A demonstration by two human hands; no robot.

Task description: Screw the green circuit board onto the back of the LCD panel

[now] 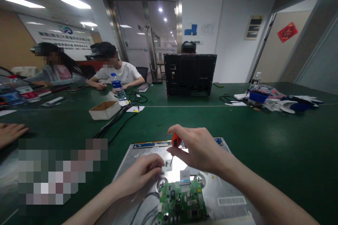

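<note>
One green circuit board point(182, 200) lies on a metal panel point(232, 182) flat on the desk point(280, 140), a ribbon point(185, 177) at its far edge. The board is laid in position; whether it is fastened cannot be told. Small dark bits point(168, 164), perhaps screws, lie loose beyond it, not fixed in anything. The right hand point(202, 147) pinches an orange screwdriver point(175, 140) in its grip, tip down near them. The left hand point(145, 170) is curled over the panel; its grip is hidden. Farther out stand a small box point(106, 113) and a black housing point(190, 74).
</note>
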